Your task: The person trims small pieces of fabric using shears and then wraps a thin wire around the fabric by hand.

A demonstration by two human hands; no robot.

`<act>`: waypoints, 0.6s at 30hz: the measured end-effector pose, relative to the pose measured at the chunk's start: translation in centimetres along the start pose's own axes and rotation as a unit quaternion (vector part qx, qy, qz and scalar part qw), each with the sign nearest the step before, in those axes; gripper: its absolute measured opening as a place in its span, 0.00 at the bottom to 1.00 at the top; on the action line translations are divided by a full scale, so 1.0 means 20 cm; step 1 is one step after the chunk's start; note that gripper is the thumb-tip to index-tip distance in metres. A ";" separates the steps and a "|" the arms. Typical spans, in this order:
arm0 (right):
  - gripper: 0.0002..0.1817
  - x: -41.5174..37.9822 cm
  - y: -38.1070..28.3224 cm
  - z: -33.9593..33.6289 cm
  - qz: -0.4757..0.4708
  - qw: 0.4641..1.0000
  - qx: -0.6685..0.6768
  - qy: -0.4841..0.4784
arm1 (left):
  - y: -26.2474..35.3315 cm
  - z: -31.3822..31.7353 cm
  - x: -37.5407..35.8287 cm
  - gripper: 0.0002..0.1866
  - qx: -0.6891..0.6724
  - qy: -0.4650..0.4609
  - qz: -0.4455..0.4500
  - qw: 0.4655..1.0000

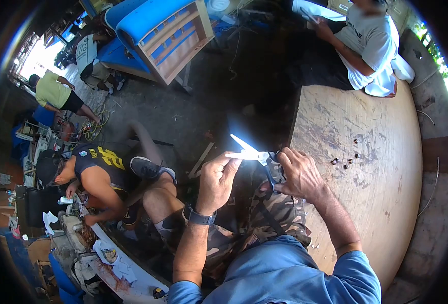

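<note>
A pair of scissors [252, 153] with bright metal blades and dark handles is held over my lap, its blades spread apart. My right hand [303, 175] is closed around the handles, with the fingers above and the thumb below. The thumb and fingers of my left hand [217, 177] pinch together at the lower blade. Glare on the metal hides whether anything thin lies between these fingers and the blade. A dark watch [201, 216] sits on my left wrist.
Several small dark round pieces [349, 161] lie on the wooden tabletop [330, 114] at right. A person with a phone [362, 45] sits beyond it. Another person [102, 172] bends over a cluttered bench at left. A blue-padded wooden furniture frame [158, 35] stands behind.
</note>
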State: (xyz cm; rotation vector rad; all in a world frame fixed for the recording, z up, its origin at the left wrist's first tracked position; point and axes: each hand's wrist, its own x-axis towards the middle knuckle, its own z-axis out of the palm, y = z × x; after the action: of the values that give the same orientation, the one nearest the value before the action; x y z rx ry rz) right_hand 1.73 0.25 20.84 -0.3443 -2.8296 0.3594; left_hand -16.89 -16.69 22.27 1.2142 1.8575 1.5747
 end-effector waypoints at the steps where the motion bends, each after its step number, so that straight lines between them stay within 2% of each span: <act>1: 0.39 -0.01 0.02 0.00 -0.014 1.000 0.021 -0.003 | 0.00 0.00 0.00 0.11 -0.002 0.001 0.004 1.000; 2: 0.38 -0.02 0.04 0.00 -0.029 0.999 0.041 -0.005 | 0.00 0.00 0.00 0.11 0.004 -0.004 -0.002 1.000; 3: 0.31 -0.04 0.05 0.02 -0.037 0.999 0.036 0.013 | 0.01 -0.01 0.00 0.11 0.011 -0.010 -0.008 1.000; 5: 0.28 -0.07 0.07 0.06 0.001 0.996 0.093 0.017 | 0.01 -0.01 0.00 0.10 0.027 -0.024 -0.018 0.999; 6: 0.26 -0.07 0.06 0.05 0.022 0.992 0.119 0.020 | 0.01 0.00 0.00 0.10 0.035 -0.034 -0.021 0.999; 7: 0.21 -0.09 0.03 0.03 0.106 0.977 0.184 0.015 | 0.01 0.02 0.00 0.10 0.041 -0.049 -0.023 0.998; 8: 0.18 -0.10 0.03 0.03 0.150 0.954 0.259 0.008 | 0.01 0.04 0.00 0.09 0.081 -0.084 -0.020 0.993; 9: 0.18 -0.10 -0.01 0.04 0.152 0.898 0.407 0.062 | 0.00 0.06 0.00 0.08 0.115 -0.127 -0.013 0.985; 10: 0.17 -0.10 -0.05 0.06 0.150 0.819 0.539 0.126 | -0.02 0.10 -0.01 0.07 0.147 -0.177 0.000 0.973; 11: 0.17 -0.12 -0.06 0.09 0.155 0.813 0.550 0.114 | -0.06 0.17 -0.03 0.05 0.116 -0.179 0.021 0.977; 15: 0.13 -0.32 -0.03 0.25 0.182 0.802 0.563 0.082 | -0.13 0.30 -0.07 0.06 0.136 -0.244 -0.016 0.960; 18: 0.11 -0.44 0.03 0.39 0.219 0.672 0.699 0.109 | -0.15 0.38 -0.09 0.05 0.162 -0.292 -0.042 0.942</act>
State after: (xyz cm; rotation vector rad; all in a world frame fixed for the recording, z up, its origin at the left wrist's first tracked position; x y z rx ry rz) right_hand 7.80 -3.26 11.36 -0.5807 -1.4382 2.1249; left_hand -11.07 -13.70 17.00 1.5112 1.7614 0.7493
